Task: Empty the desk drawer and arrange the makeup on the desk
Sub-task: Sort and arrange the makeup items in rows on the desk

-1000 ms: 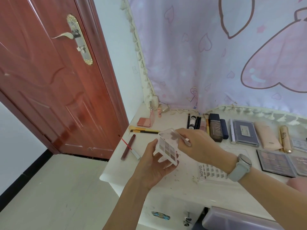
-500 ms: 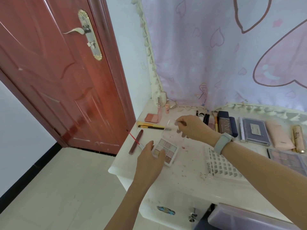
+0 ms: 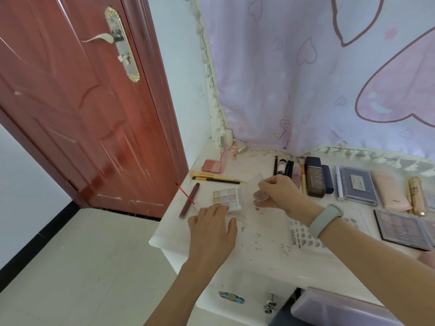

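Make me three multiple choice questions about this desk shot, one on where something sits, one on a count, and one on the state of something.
1. Where does the small eyeshadow palette lie?
A. On the desk near its left edge
B. In the open drawer
C. On the floor

2. How many pans does that palette show?
A. Four
B. Nine
C. Sixteen

3. What state is the palette's clear lid in?
A. Shut flat over the pans
B. Swung open, held by the right hand
C. Lying on the floor

Answers:
1. A: it rests on the white desk, with the left hand at its near edge.
2. B: three rows of three pastel pans show.
3. B: the pans are uncovered, and the right hand pinches the lid up beside them.
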A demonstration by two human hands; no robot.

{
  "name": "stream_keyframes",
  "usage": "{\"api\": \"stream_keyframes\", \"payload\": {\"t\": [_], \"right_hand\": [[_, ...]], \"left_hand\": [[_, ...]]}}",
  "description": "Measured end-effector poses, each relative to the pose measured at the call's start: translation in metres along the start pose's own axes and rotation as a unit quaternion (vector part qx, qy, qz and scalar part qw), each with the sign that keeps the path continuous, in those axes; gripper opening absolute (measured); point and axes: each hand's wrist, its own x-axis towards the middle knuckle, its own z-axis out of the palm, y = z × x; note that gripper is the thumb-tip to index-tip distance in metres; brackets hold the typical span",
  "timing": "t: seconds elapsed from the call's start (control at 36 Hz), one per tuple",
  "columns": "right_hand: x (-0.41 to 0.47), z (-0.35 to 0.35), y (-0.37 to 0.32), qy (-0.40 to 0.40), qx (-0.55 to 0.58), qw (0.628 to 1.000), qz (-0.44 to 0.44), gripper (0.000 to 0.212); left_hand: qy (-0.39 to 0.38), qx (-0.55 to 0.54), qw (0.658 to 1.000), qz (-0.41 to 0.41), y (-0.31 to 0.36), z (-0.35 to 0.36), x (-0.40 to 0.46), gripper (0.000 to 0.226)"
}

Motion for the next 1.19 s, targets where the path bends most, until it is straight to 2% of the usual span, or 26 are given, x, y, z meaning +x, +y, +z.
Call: {"api": "stream_keyframes", "payload": {"t": [0.14, 0.25, 0.28, 0.33, 0.42, 0.47, 0.56, 0.83, 0.89, 0.94, 1.0, 1.08, 1.19], "right_hand": [[-0.007, 0.010, 0.005, -0.004, 0.074, 0.997, 0.030, 0.021], [-0.010, 0.015, 0.008, 0.019, 0.053, 0.998, 0.026, 0.010], [-0.011, 0.015, 0.008, 0.023, 0.034, 0.999, 0.023, 0.004], [-0.010, 0.012, 0.012, 0.040, -0.067, 0.997, 0.002, 0.023], [-0.010, 0.005, 0.019, 0.064, -0.297, 0.949, -0.083, 0.049], [-0.012, 0.002, 0.022, 0.068, -0.357, 0.925, -0.110, 0.049], [-0.016, -0.001, 0.025, 0.062, -0.403, 0.901, -0.149, 0.034], [-0.013, -0.014, 0.020, -0.050, -0.446, 0.877, -0.171, 0.034], [-0.011, -0.018, 0.020, -0.056, -0.430, 0.883, -0.177, 0.030], [-0.007, -0.023, 0.019, -0.028, -0.428, 0.882, -0.195, 0.027], [-0.001, -0.029, 0.019, 0.033, -0.457, 0.857, -0.237, 0.027], [0.010, -0.036, 0.018, 0.104, -0.542, 0.787, -0.276, 0.029], [0.018, -0.034, 0.019, 0.106, -0.634, 0.718, -0.267, 0.033]], "left_hand": [[-0.006, 0.018, 0.998, 0.062, 0.004, 0.006, -0.007, 0.038], [-0.006, 0.015, 0.995, 0.102, 0.004, 0.011, -0.010, 0.034], [-0.009, 0.013, 0.993, 0.113, 0.003, 0.013, -0.010, 0.034], [-0.017, 0.013, 0.991, 0.134, 0.003, 0.017, -0.012, 0.033], [-0.005, 0.020, 0.989, 0.146, 0.004, 0.022, -0.016, 0.027], [0.017, 0.014, 0.990, 0.142, 0.005, 0.026, -0.018, 0.025], [0.049, 0.015, 0.988, 0.144, 0.003, 0.031, -0.019, 0.027], [0.064, 0.023, 0.986, 0.150, 0.000, 0.035, -0.019, 0.035], [0.068, 0.022, 0.986, 0.151, 0.000, 0.036, -0.019, 0.035], [0.071, 0.022, 0.986, 0.151, -0.001, 0.037, -0.020, 0.035], [0.074, 0.023, 0.986, 0.149, -0.001, 0.037, -0.020, 0.035], [0.077, 0.022, 0.986, 0.149, -0.001, 0.038, -0.020, 0.034], [0.076, 0.021, 0.986, 0.146, 0.000, 0.037, -0.021, 0.034]]}}
